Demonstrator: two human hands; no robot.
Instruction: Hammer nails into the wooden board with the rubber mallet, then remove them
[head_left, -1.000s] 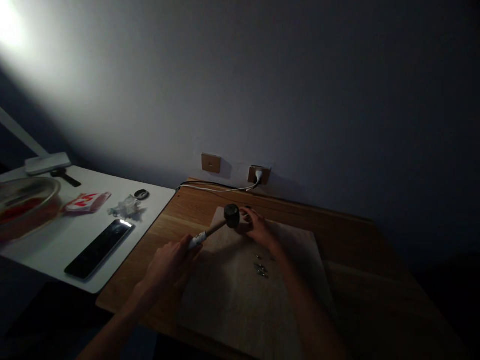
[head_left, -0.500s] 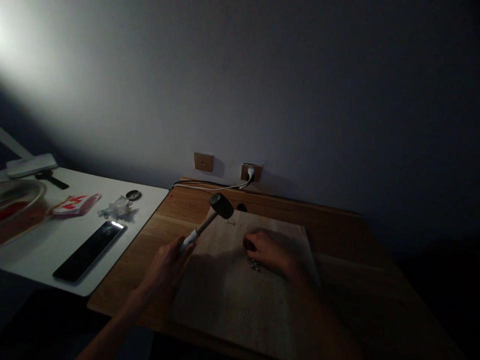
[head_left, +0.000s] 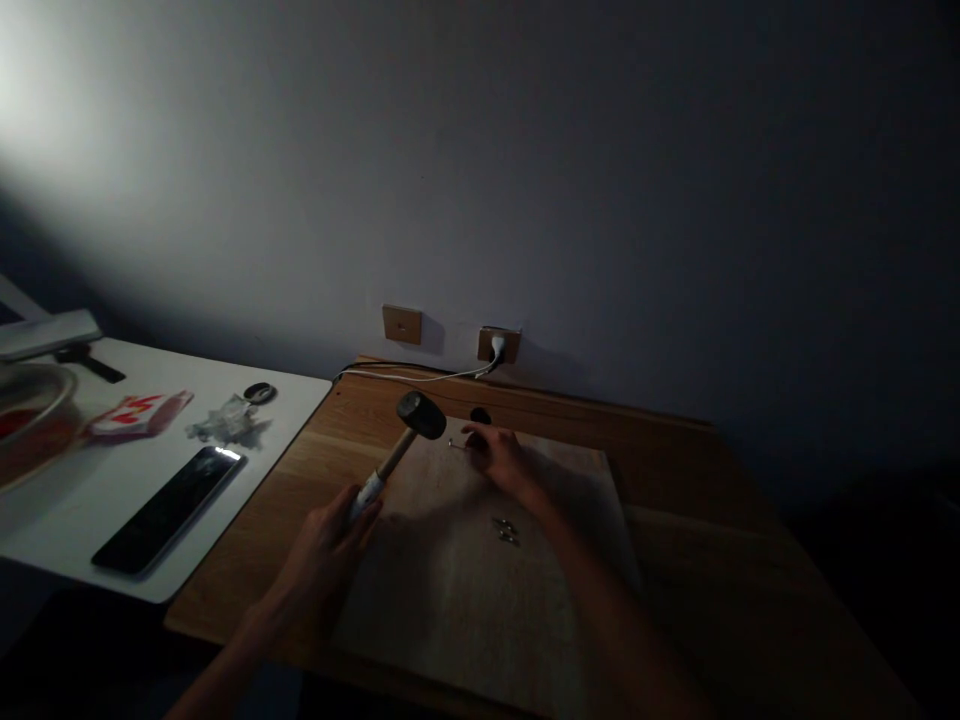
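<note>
My left hand is closed round the pale grip of a mallet, whose dark head is raised over the far left edge of a wooden board. My right hand reaches over the far part of the board, fingers curled; whatever they hold, if anything, is hidden in shadow. Just left of its fingertips a nail stands up from the board. Several small metal pieces, perhaps more nails, lie on the board nearer to me, below my right forearm.
The board rests on a wooden table against a wall. On a white table at left are a phone, a red-and-white packet, crumpled plastic, a black tape roll and a clear bowl. A cable runs to a socket.
My right hand has moved away from the loose metal pieces, up and left to beside the standing nail. The mallet has lowered slightly and shifted left in my left hand.
</note>
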